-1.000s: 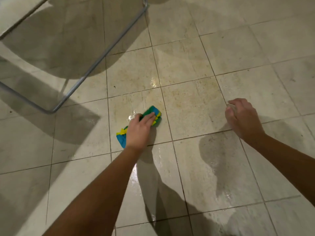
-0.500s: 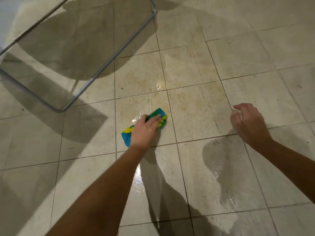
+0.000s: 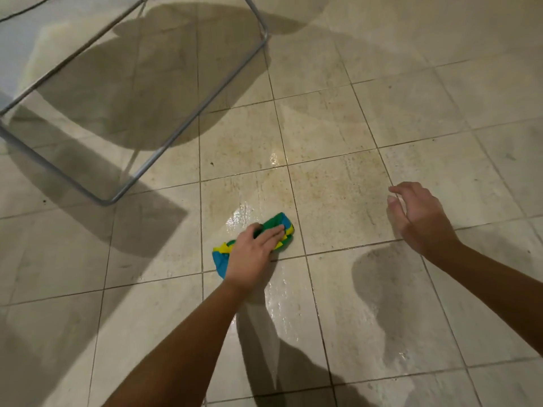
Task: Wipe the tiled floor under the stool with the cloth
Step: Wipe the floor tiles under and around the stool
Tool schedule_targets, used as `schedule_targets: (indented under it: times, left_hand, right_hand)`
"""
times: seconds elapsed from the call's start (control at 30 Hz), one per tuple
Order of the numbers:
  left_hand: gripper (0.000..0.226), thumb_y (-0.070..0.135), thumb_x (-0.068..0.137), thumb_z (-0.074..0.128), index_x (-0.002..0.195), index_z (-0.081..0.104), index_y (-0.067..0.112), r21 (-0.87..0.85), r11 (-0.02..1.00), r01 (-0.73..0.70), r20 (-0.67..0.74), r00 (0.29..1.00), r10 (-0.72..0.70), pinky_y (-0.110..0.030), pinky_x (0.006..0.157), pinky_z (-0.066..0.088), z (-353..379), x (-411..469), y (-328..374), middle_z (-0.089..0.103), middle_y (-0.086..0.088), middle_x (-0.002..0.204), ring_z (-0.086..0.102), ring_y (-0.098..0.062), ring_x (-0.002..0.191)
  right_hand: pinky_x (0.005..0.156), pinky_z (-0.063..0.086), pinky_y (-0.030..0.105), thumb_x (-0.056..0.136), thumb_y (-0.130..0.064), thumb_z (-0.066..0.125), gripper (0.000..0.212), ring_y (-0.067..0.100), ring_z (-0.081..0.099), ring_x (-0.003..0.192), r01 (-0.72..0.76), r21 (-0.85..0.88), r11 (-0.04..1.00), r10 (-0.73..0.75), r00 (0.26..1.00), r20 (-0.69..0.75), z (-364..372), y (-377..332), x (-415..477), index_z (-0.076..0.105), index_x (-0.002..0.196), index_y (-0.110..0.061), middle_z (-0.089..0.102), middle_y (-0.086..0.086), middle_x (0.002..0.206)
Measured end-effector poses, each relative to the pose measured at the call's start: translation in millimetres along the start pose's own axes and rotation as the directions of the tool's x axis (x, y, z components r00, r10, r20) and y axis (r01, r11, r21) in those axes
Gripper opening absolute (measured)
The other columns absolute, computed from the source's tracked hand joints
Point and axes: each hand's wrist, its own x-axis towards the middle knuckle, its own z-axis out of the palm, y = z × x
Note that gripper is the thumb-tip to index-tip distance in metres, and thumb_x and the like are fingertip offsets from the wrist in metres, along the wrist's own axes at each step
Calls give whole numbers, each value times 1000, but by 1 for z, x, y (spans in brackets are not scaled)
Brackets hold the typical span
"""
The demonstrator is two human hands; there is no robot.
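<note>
A bunched green, blue and yellow cloth [image 3: 280,223] lies on the beige tiled floor [image 3: 338,195]. My left hand [image 3: 252,255] presses down on it with fairly straight fingers, covering its middle. My right hand [image 3: 417,218] hovers above the floor to the right, fingers loosely spread, holding nothing. The stool's grey metal tube frame [image 3: 188,124] stands at the upper left, its nearest corner a little left of the cloth.
Wet, shiny streaks [image 3: 282,306] run on the tiles around and below the cloth. Brownish stains [image 3: 323,183] mark the tiles just beyond it. The stool's shadow [image 3: 132,92] darkens the floor inside the frame.
The view has tilted up, showing more of the stool frame. My left hand stays on the cloth. My right hand has loosened from a curl to spread fingers.
</note>
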Motion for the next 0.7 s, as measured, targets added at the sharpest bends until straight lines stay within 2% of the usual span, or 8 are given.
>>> schedule_targets:
  times: [0.1,0.17,0.23,0.3,0.4,0.53,0.6,0.7]
  left_hand:
    - [46,0,70,71,114,65,15,116,985,126,-143,984,-109,-23,87,40,-22,19,-31,66,5,119,61,-25,96]
    - [38,5,81,61,118,62,14,68,975,213,-141,969,-202,-27,88,39,-37,22,-41,63,4,124,55,-31,101]
    - [37,10,88,54,125,57,16,67,976,208,-133,971,-198,-30,90,41,-41,17,-46,58,6,130,47,-31,109]
    - [39,9,83,62,121,60,18,106,992,70,-77,995,-62,-25,84,42,-46,11,-50,62,7,124,47,-26,103]
    - [48,12,64,81,109,67,23,244,943,-228,92,973,211,-21,61,53,-51,9,-64,69,11,111,59,-22,81]
    - [53,18,61,81,110,66,29,373,724,-580,356,810,466,-21,58,55,-59,20,-49,65,15,117,64,-16,80]
    - [53,18,57,81,107,67,30,397,636,-662,372,749,548,-19,59,54,-58,31,-39,66,15,114,64,-13,80]
    - [57,15,59,79,112,65,29,397,629,-668,408,743,531,-19,60,52,-68,50,-39,65,14,118,63,-15,82]
  right_hand:
    - [95,31,31,89,-27,34,42,25,50,107,0,-2,1000,0,1000,12,-2,-2,-1,56,115,-2,55,13,117]
    - [93,29,28,90,-26,34,41,26,51,105,3,-31,1000,-3,1000,11,-4,0,-2,57,113,-1,56,14,116]
    - [91,28,26,90,-24,35,40,28,53,104,5,-61,998,-3,1000,18,-5,1,-3,58,112,1,57,16,114]
    - [92,31,28,90,-25,34,41,29,53,104,8,-81,997,-5,999,38,-8,0,-4,57,113,0,57,17,115]
    - [96,32,34,90,-29,31,45,28,50,110,11,-60,998,-7,998,59,-15,-9,-1,54,116,-2,55,16,119]
    - [100,31,36,89,-32,28,49,27,47,114,45,-53,998,-41,997,69,-23,-29,5,53,120,-3,53,14,122]
    - [100,32,37,92,-31,29,47,27,47,115,78,-98,992,-70,995,77,-27,-39,10,53,121,-3,53,14,123]
    - [101,31,36,97,-23,37,36,28,46,116,78,-150,986,-69,996,60,-34,-57,21,51,124,-3,52,14,125]
